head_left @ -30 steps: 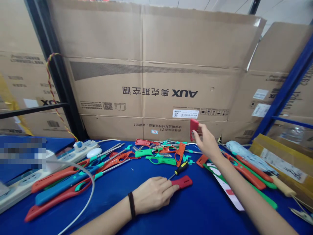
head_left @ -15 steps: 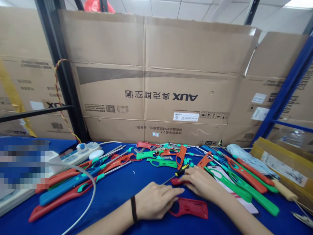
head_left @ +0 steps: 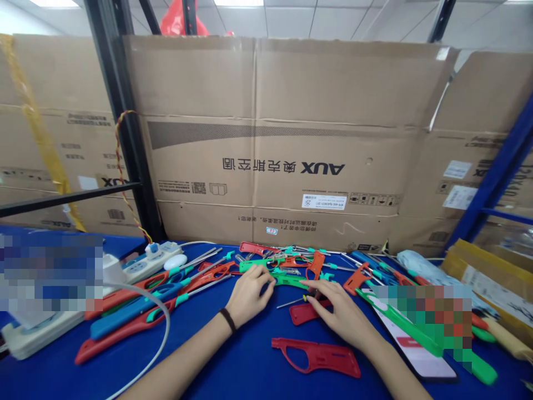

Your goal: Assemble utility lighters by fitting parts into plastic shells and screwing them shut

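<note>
Holds the left hand [head_left: 250, 294] at the near edge of the heap, with fingers bent and thumb a little apart, close to the upper green casing [head_left: 252, 265]; cannot tell if pinching something there. Holds the right hand [head_left: 337, 311] over the handle end of the screwdriver [head_left: 291, 303], with thumb parted from forefinger; cannot tell if gripping, because of the mostly hidden handle. Can see the smaller red casing [head_left: 303, 315] partly behind the right thumb, and nearer to the body the larger red casing [head_left: 338, 360], flat on the blue tabletop [head_left: 250, 366], probably set apart for easy picking. Can notice shiny moulded plastic, with an oval loop and shallow hollow, against the thin metal shaft. Can find long lighters [head_left: 125, 323] lying side by side at left, perhaps for saving space.
</note>
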Action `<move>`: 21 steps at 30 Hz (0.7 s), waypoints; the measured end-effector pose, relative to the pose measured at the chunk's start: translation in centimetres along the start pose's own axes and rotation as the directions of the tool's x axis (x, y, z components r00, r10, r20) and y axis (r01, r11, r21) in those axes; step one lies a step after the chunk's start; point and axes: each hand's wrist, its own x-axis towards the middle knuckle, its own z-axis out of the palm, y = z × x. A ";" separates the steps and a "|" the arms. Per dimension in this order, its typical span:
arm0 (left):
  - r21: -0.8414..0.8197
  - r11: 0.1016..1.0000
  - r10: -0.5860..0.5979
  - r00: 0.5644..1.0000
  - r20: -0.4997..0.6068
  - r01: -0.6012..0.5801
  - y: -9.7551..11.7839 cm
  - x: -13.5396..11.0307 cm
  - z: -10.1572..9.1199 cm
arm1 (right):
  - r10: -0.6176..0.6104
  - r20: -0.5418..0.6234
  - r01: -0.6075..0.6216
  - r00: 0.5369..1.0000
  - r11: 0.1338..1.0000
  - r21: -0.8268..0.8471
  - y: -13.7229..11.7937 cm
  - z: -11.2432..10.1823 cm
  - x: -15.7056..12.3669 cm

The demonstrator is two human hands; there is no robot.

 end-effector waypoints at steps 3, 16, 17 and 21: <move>0.045 0.995 -0.086 0.996 -0.004 0.086 -0.7 2.7 0.4 | 0.036 -0.062 -0.033 0.997 0.998 0.058 0.4 -0.3 -0.2; 0.276 0.932 -0.268 0.960 0.082 0.236 0.9 13.2 5.9 | 0.072 -0.015 -0.068 0.997 0.982 0.178 0.5 0.2 -0.1; 0.287 0.932 -0.254 0.964 0.085 0.220 1.1 13.4 6.2 | 0.073 -0.013 -0.070 0.997 0.983 0.170 0.4 0.2 -0.1; 0.292 0.956 -0.088 0.984 0.158 0.038 1.9 14.2 6.9 | 0.053 0.006 -0.054 0.999 0.989 0.140 0.0 -0.1 -0.1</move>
